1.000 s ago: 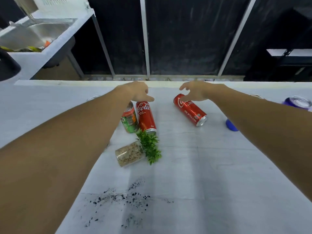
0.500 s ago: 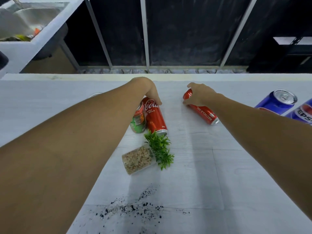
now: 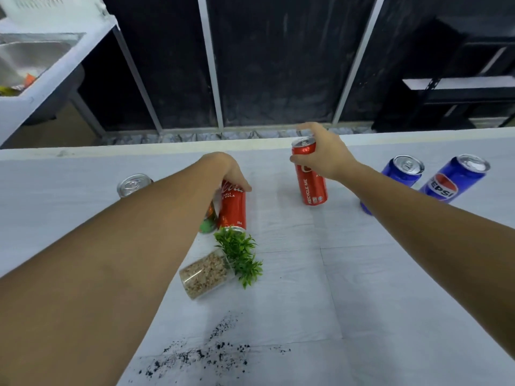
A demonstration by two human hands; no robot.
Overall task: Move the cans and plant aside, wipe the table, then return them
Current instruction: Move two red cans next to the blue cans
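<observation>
Clearing had barely begun: the right hand (image 3: 323, 154) gripped a red Coca-Cola can (image 3: 311, 179) upright beyond the toppled plant jar (image 3: 207, 273), while the left hand (image 3: 232, 174) clasped another red can (image 3: 232, 207) just behind it. Black crumbs (image 3: 200, 355) remained unwiped.

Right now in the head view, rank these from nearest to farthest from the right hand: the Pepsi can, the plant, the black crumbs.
From the right hand:
1. Pepsi can, standing to its right.
2. Plant, tipped over, nearer the person and left.
3. Black crumbs, at the table's near edge.
</observation>
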